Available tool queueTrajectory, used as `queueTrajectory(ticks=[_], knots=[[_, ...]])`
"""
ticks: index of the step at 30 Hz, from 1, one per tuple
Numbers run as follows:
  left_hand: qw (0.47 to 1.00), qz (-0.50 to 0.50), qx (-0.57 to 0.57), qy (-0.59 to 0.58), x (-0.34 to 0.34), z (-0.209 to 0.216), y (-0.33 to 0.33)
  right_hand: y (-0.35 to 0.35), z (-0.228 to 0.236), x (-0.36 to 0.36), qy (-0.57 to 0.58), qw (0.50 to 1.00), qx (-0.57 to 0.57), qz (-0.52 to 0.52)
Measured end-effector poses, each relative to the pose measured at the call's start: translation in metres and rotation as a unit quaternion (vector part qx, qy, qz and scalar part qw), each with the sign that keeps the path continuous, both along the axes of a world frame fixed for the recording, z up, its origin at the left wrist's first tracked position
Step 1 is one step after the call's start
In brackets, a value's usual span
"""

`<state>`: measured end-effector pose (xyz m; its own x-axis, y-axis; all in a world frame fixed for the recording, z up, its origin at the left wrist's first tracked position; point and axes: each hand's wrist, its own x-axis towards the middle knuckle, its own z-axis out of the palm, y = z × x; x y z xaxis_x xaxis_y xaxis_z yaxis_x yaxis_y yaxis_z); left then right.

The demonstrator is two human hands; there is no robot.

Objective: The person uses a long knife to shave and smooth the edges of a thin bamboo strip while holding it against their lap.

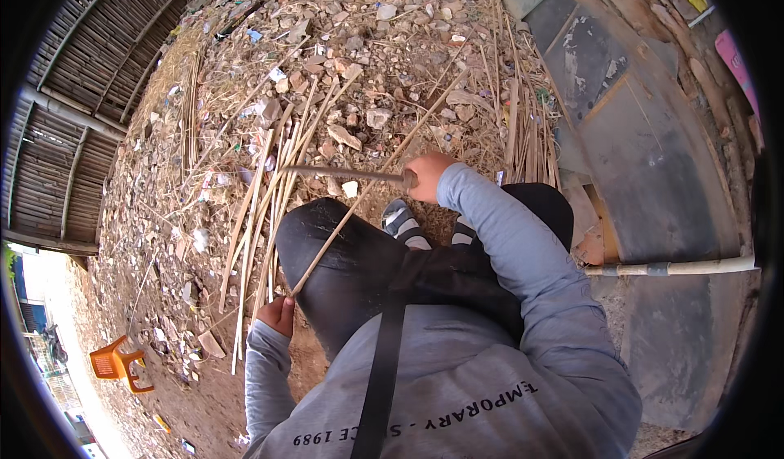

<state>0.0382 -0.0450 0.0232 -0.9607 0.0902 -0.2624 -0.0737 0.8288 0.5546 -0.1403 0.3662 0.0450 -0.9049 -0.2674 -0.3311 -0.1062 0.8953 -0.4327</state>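
My left hand (277,315) is closed round the near end of a long, thin bamboo strip (371,184). The strip slants up and away to the right, passing over my left knee. In my right hand (428,176) is the handle of a long-bladed knife (343,171). Its narrow, dark blade points left and crosses the strip's line; whether the two touch I cannot tell. Left of my knee lies a loose bundle of split bamboo strips (268,206), some crossing each other. My sandalled feet (400,219) rest on the ground between my bent knees.
Stones and broken brick (343,137) litter the ground ahead. More bamboo strips (523,132) lie to the right, beside dark flat sheets (661,173) and a pale pole (670,269). A bamboo wall (73,34) stands at left, an orange plastic chair (121,363) lower left.
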Motion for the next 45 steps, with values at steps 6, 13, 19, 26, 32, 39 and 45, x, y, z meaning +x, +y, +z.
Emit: queueTrajectory(ticks=[6,13,19,26,32,39,45], knots=[[0.999,0.026,0.035,-0.014,-0.004,-0.005,0.001,0.033,-0.023,-0.025,-0.002,0.991,-0.021,-0.133],[0.998,0.04,0.039,-0.015,0.002,-0.013,0.004,0.02,-0.012,-0.014,0.136,0.978,-0.054,-0.15],[0.999,0.034,0.0,0.009,0.0,-0.009,0.014,0.018,0.006,-0.002,0.152,0.986,-0.049,-0.044],[0.999,0.024,-0.011,0.035,-0.004,-0.006,0.018,0.025,0.005,-0.006,0.211,0.975,-0.006,-0.069],[0.998,0.018,-0.032,0.046,-0.007,-0.008,0.022,0.021,0.01,0.0,0.201,0.979,0.005,-0.039],[0.998,0.013,-0.025,0.059,-0.011,-0.006,0.028,0.009,0.015,0.003,0.143,0.989,0.023,0.019],[0.997,0.003,-0.037,0.071,-0.012,-0.008,0.026,0.025,-0.009,-0.017,0.113,0.989,-0.002,-0.095]])
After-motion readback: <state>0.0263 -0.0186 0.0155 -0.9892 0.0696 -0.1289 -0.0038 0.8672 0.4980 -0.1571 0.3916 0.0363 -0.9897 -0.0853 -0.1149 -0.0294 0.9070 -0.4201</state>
